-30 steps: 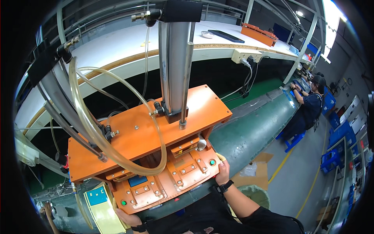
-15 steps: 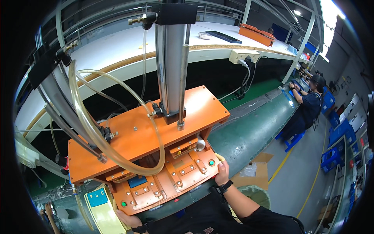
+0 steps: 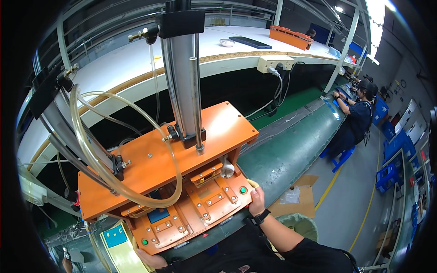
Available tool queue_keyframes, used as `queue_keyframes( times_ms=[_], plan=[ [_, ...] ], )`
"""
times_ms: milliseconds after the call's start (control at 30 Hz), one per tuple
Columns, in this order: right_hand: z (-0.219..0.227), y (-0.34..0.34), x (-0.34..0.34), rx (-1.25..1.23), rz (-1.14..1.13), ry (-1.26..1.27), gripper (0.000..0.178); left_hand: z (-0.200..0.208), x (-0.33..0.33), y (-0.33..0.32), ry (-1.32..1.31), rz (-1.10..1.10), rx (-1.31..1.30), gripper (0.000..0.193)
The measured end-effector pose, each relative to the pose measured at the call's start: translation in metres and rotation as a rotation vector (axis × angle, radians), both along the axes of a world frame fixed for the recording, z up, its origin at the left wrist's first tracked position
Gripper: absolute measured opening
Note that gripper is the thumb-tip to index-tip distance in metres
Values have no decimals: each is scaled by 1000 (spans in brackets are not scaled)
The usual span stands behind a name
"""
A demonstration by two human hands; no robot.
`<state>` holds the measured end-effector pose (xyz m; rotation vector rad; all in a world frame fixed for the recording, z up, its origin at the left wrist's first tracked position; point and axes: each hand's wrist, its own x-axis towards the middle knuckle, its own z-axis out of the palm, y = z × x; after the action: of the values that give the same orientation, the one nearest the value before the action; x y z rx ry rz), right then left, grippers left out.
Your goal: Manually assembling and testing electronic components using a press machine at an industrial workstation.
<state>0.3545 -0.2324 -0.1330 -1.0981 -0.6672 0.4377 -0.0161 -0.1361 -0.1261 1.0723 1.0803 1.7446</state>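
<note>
An orange pneumatic press (image 3: pixel 195 230) stands in front of me, with two upright cylinders, clear hoses and a green button near each front corner. My right hand (image 3: pixel 257 201) is closed around the right end of its base plate, beside a green button (image 3: pixel 243 190); yellow covers show on the fingertips. At the left front corner my left hand (image 3: pixel 152 260) grips the plate edge, close to the other green button (image 3: pixel 145 242); most of its fingers are hidden. A blue piece (image 3: pixel 158 214) lies on the plate under the left pressing block. The right pressing block (image 3: pixel 205 175) sits above the plate.
A yellow box with a blue panel (image 3: pixel 114 236) stands left of the press. The green conveyor belt (image 3: pixel 291 157) runs away to the right, where a person (image 3: pixel 359 104) works. Beside it are a cardboard box (image 3: pixel 296 195) and a lined bin (image 3: pixel 298 227). A white shelf (image 3: pixel 191 50) crosses behind.
The whole view has shifted slightly, so the press and shelf appear farther left. Both my hands stay at the press corners. At the lower left, another person's hand has moved.
</note>
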Motion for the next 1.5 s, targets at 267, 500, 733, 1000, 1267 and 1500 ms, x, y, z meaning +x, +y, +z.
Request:
queue_keyframes(
  times_ms=[267, 500, 733, 1000, 1267, 1500],
  plan=[
    [-4, 0, 2, -12, -1, -11, 55, -4, -7, -1, 74, 17, -46, 54],
    [-6, 2, 2, 59, 34, 11, 47, -4, -9, -1, 77, 3, -51, 54],
    [-1, -3, 4, -18, 32, -13, 53, -7, -10, -1, 153, 29, -60, 55],
    [13, -22, 33, -219, 152, -90, 38, -4, 4, 4, -93, -21, -28, 57],
    [34, 35, 158, -448, 330, -129, 16, -2, 8, 0, -255, 44, -58, 54],
    [25, 157, 306, -930, -373, -795, 51, -22, -10, 6, -22, 3, -46, 53]
  ],
)
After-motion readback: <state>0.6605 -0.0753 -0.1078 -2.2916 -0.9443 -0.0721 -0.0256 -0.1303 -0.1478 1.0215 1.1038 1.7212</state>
